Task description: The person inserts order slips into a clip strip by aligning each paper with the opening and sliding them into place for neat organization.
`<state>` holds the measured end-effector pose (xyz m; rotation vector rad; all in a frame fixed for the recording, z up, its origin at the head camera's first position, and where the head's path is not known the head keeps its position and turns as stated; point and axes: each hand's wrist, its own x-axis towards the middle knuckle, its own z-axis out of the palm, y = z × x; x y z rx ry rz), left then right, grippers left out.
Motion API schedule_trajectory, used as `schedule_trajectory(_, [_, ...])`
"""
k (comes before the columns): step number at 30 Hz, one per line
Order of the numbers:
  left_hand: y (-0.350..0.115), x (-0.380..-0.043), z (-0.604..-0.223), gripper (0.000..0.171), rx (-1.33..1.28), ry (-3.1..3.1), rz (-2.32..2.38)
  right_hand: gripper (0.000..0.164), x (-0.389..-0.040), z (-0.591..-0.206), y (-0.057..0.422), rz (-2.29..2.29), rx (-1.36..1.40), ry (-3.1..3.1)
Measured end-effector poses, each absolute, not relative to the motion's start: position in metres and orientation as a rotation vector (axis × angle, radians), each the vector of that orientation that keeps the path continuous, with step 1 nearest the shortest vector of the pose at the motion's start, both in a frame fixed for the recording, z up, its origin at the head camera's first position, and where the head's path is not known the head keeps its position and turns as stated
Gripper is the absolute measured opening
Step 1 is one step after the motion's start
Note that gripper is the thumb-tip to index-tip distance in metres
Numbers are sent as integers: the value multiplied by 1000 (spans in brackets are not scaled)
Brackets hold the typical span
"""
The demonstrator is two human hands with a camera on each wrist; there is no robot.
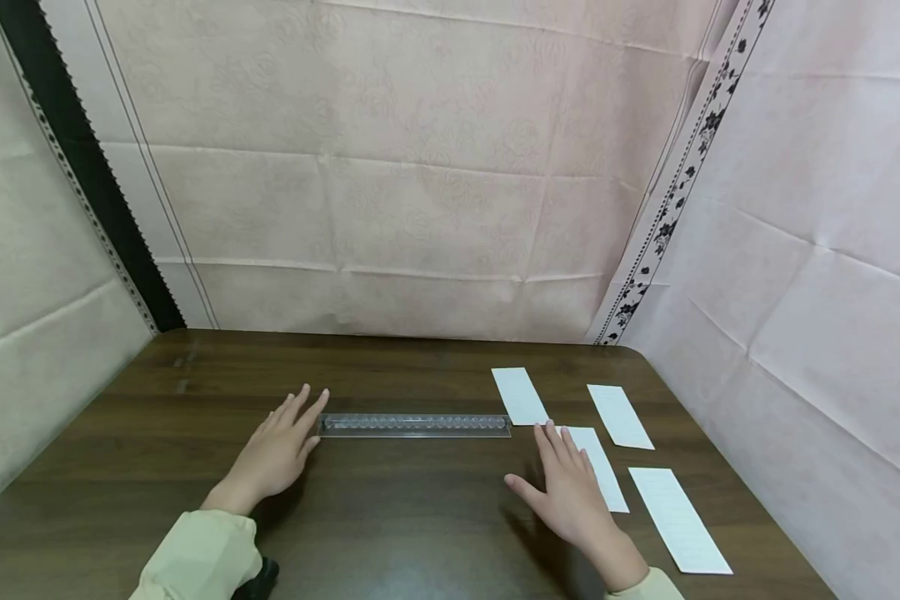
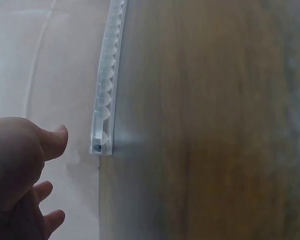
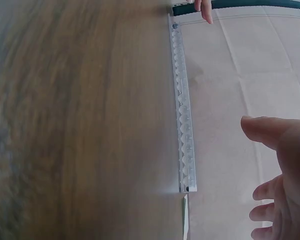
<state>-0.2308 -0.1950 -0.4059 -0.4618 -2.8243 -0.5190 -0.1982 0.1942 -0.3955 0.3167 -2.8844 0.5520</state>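
A long, narrow clear plastic case [image 1: 416, 426] with a row of round, see-through pieces lies sideways across the middle of the table. By its left end is my left hand [image 1: 273, 458], fingers spread and holding nothing; the left wrist view shows a gap between thumb and case [image 2: 106, 90]. Below and right of the case's right end, my right hand [image 1: 570, 492] hovers with its fingers extended and nothing in its grasp. It partly covers a white paper strip [image 1: 602, 471]. In the right wrist view the case [image 3: 184, 115] stands apart from the thumb.
Other white strips lie to the right: one behind the right hand [image 1: 520, 397], one at far right [image 1: 620, 416], and a longer one nearer me [image 1: 681, 521]. The brown wooden table [image 1: 390, 517] is bounded by pale cloth [image 1: 420, 208] at the back and sides.
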Motion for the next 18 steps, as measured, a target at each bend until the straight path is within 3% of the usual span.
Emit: schedule_trajectory(18, [-204, -250, -415, 65, -527, -2811, -682, 84, -201, -397, 198, 564, 268, -2901])
